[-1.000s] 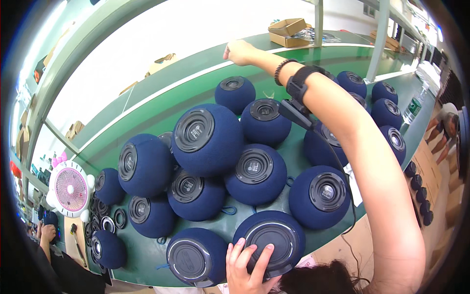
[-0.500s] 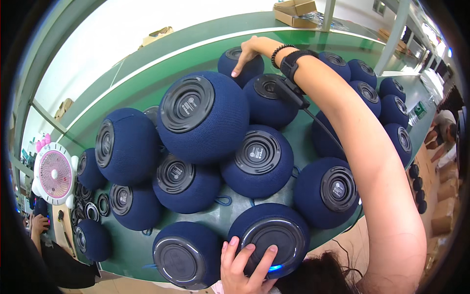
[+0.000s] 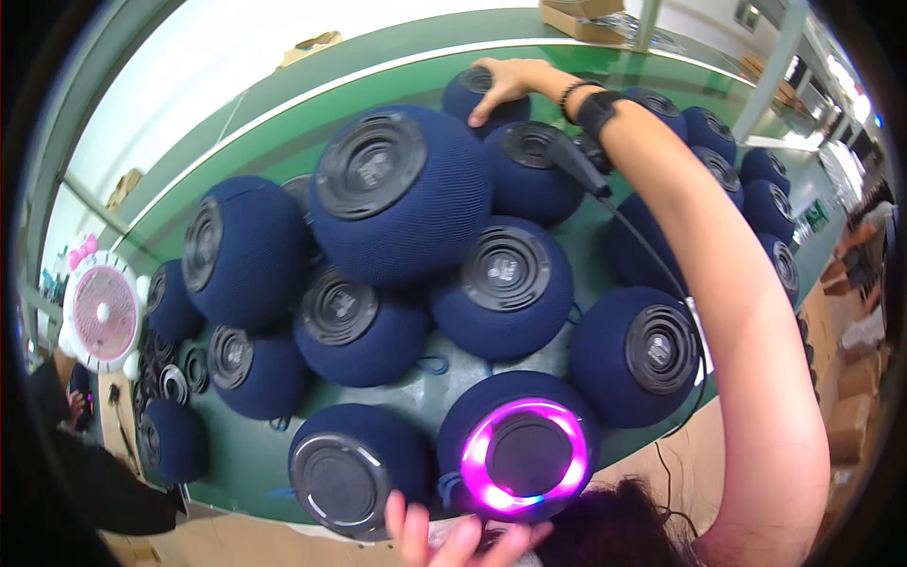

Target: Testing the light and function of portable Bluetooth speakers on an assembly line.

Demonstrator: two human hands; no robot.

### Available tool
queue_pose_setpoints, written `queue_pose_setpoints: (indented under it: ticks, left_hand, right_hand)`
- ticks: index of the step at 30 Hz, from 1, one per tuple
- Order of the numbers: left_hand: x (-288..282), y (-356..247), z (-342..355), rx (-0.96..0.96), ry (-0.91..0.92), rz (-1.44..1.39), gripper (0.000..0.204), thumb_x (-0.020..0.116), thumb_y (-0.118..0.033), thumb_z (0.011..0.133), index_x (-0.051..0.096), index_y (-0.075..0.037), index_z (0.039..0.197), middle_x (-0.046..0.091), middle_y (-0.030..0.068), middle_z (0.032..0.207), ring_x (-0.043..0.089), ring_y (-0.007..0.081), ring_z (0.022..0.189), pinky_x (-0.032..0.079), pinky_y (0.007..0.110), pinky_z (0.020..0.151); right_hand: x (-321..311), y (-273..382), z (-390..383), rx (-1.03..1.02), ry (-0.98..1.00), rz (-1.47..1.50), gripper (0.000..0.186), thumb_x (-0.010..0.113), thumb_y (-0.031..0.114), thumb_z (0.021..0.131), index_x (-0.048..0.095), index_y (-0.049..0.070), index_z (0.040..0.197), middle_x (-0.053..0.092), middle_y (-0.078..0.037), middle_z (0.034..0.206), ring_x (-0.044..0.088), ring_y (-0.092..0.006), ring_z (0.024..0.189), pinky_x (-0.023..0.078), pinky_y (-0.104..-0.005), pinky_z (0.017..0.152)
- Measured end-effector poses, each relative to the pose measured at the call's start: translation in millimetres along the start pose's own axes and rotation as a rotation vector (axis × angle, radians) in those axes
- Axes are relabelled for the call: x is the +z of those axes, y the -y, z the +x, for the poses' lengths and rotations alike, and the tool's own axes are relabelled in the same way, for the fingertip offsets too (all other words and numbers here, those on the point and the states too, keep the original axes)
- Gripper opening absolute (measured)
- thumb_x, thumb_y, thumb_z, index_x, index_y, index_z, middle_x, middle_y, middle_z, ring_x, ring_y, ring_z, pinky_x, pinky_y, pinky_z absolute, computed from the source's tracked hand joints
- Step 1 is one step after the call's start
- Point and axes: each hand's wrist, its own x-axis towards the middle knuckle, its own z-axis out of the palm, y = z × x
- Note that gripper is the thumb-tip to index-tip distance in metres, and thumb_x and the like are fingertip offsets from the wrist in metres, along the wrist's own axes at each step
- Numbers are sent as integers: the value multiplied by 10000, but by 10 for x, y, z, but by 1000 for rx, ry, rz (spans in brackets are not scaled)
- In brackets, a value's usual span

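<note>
Several dark blue round speakers with black end caps crowd a green table [image 3: 283, 132]. My right hand [image 3: 505, 80] reaches across them and lies over the farthest blue speaker [image 3: 463, 99], fingers curled on its top. That wrist wears a black band, and a black plug with a cable [image 3: 576, 161] hangs below it. My left hand [image 3: 453, 539] sits at the lower edge with fingers spread, touching the underside of the nearest speaker [image 3: 520, 454], whose front ring glows pink-purple. Beside it stands an unlit speaker [image 3: 345, 477].
A pink and white round fan [image 3: 99, 312] stands at the table's left end beside a pile of black rings [image 3: 175, 373]. Cardboard boxes [image 3: 586, 14] lie at the far side. Another person [image 3: 66, 406] is at the lower left, and another [image 3: 855, 255] at the right.
My right hand came back from the far table edge and settled on the farthest speaker. The nearest speaker's ring lit up pink-purple. My left hand slid lower off its face.
</note>
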Motion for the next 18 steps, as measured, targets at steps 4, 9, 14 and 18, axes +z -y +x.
queue_pose_setpoints:
  ticks: [4,9,14,18]
  left_hand:
    - [-333,191,-243,-213,-132,337,612,569,-523,861,548,-104,1307,543,148,1267,507,393,1126,442,643,927]
    - [-402,601,-314,-511,58,88,827,604,-691,717,574,-66,1259,438,283,1371,374,531,1291,300,645,1025]
    - [-303,637,-163,-459,80,-11,801,631,-635,713,578,-37,1244,430,292,1380,415,518,1264,324,599,1039]
    - [-687,388,14,-435,210,103,656,655,-442,807,532,-52,1320,505,198,1332,472,437,1202,390,586,1012]
  right_hand:
    - [-15,-74,-140,-12,-47,22,1247,846,646,472,340,110,1477,535,-215,1354,530,-356,1235,418,-423,1043]
    - [-20,-297,-132,-49,-217,271,1167,846,586,532,375,41,1450,505,-207,1376,496,-320,1266,369,-373,1080]
    - [-599,-536,-603,-109,-196,757,1122,845,542,606,360,-34,1437,480,-199,1392,484,-258,1279,343,-372,1107]
    - [-1104,58,-1064,-38,-582,807,845,868,476,619,593,-41,1227,658,-176,1133,640,-235,1041,524,-356,900]
